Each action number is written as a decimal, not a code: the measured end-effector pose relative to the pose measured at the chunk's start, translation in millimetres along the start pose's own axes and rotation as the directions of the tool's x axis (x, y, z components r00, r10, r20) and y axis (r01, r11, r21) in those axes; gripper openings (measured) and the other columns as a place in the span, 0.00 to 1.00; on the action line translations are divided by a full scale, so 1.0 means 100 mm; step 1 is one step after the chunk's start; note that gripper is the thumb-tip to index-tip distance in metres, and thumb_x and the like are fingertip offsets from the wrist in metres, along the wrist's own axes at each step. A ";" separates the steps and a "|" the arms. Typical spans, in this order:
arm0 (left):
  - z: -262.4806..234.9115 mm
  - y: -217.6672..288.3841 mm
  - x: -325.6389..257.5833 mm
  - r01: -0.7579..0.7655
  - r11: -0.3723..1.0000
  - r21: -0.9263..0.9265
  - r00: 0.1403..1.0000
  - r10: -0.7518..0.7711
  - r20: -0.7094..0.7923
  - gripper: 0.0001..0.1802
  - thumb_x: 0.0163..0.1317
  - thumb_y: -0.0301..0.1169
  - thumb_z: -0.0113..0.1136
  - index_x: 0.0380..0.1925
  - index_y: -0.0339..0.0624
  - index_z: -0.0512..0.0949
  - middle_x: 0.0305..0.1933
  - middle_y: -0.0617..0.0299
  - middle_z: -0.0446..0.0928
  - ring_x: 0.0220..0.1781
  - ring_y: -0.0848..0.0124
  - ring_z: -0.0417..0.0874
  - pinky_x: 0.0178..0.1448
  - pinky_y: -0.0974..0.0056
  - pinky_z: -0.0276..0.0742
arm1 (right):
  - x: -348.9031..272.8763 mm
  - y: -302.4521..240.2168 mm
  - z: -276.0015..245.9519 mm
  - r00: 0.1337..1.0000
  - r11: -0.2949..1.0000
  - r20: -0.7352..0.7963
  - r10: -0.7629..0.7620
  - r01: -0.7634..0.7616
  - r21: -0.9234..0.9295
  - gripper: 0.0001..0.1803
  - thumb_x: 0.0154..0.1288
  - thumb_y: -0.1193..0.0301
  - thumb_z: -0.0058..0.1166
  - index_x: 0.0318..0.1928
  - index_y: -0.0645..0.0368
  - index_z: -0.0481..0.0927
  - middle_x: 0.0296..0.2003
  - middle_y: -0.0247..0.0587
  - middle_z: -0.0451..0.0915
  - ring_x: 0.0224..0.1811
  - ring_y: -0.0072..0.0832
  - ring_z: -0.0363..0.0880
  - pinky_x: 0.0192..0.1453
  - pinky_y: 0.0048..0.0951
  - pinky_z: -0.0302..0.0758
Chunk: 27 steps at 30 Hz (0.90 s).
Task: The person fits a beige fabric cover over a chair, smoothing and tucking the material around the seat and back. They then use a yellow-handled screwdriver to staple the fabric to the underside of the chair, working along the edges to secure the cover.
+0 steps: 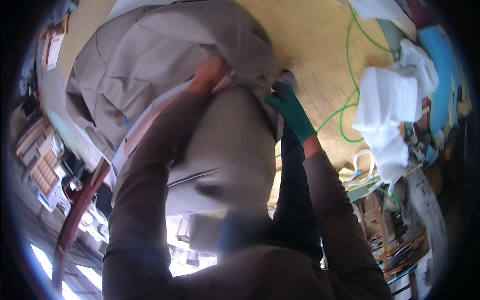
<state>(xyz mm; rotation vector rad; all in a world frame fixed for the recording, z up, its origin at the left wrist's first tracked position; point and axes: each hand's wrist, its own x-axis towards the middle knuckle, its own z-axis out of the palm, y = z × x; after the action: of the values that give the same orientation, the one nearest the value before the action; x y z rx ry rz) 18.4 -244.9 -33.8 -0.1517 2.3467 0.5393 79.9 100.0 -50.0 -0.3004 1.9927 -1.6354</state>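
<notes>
Plywood surface [320,55] spreads beyond both hands, with a green cord [350,107] and white bundled cloth [390,105] to the right of the right hand. The bare left hand [209,75] is clamped on grey fabric [165,55], which bunches above and between the hands. The right hand [290,107], in a green glove, presses its fingers against the fabric's edge; whether it grips is unclear.

- Left hand [209,75] bare, raised, fingers curled tight in a grasp, brown-sleeved forearm stretched upward
- Right hand [290,107] in a green glove, raised alongside, fingers gripping, sleeve slipped below the wrist
</notes>
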 end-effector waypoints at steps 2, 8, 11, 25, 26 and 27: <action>-0.05 -0.04 0.01 -0.104 0.992 -0.072 0.992 0.098 -0.079 0.23 0.72 0.43 0.61 0.52 0.36 0.91 0.55 0.39 0.90 0.58 0.41 0.91 0.61 0.42 0.85 | -0.63 0.10 -0.18 0.969 0.919 0.003 0.246 -0.234 0.318 0.23 0.76 0.66 0.62 0.68 0.54 0.78 0.64 0.49 0.83 0.67 0.43 0.84 0.72 0.41 0.80; -0.36 0.03 -0.14 -0.024 0.915 -0.402 1.000 0.016 -0.023 0.30 0.76 0.42 0.63 0.67 0.29 0.81 0.71 0.41 0.83 0.72 0.50 0.84 0.73 0.52 0.77 | -1.64 0.24 0.55 0.838 0.573 0.003 0.545 -0.375 0.728 0.40 0.73 0.75 0.65 0.81 0.58 0.64 0.72 0.46 0.75 0.71 0.33 0.77 0.75 0.33 0.76; -0.66 0.03 -0.29 0.075 0.940 -0.332 0.985 -0.017 0.173 0.34 0.77 0.41 0.64 0.74 0.27 0.76 0.80 0.42 0.77 0.82 0.53 0.76 0.81 0.56 0.70 | -1.58 0.26 0.91 0.846 0.636 -0.074 0.528 -0.337 0.694 0.49 0.72 0.79 0.66 0.88 0.60 0.56 0.75 0.44 0.71 0.72 0.29 0.74 0.76 0.29 0.73; -0.75 -0.69 -0.34 -0.330 0.936 -0.123 0.932 0.344 0.115 0.28 0.77 0.30 0.59 0.75 0.40 0.76 0.75 0.48 0.80 0.76 0.58 0.81 0.80 0.57 0.74 | -1.23 -0.19 0.81 0.730 0.739 -0.158 0.665 -0.611 0.286 0.20 0.71 0.65 0.63 0.58 0.61 0.85 0.47 0.64 0.90 0.53 0.63 0.88 0.56 0.56 0.83; -0.64 -0.74 -0.26 -0.495 0.869 -0.008 0.869 0.495 -0.008 0.26 0.76 0.29 0.59 0.72 0.42 0.80 0.73 0.48 0.82 0.73 0.55 0.83 0.78 0.56 0.77 | -1.25 -0.23 0.81 0.783 0.818 -0.242 0.573 -0.532 0.218 0.18 0.73 0.64 0.62 0.56 0.61 0.86 0.46 0.63 0.90 0.52 0.63 0.89 0.55 0.57 0.83; -0.61 -0.77 -0.18 -0.583 0.802 0.131 0.809 0.588 -0.001 0.23 0.74 0.29 0.60 0.69 0.44 0.83 0.70 0.48 0.84 0.70 0.53 0.85 0.75 0.55 0.80 | -1.27 -0.25 0.81 0.821 0.881 -0.321 0.471 -0.453 0.134 0.17 0.74 0.63 0.60 0.55 0.61 0.87 0.45 0.62 0.90 0.51 0.63 0.89 0.54 0.58 0.83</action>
<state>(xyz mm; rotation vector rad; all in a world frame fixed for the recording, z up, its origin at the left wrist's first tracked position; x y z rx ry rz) 12.9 -341.5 -7.6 0.6572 2.4420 0.6786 224.7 88.6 -2.2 0.4989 2.0502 -1.4817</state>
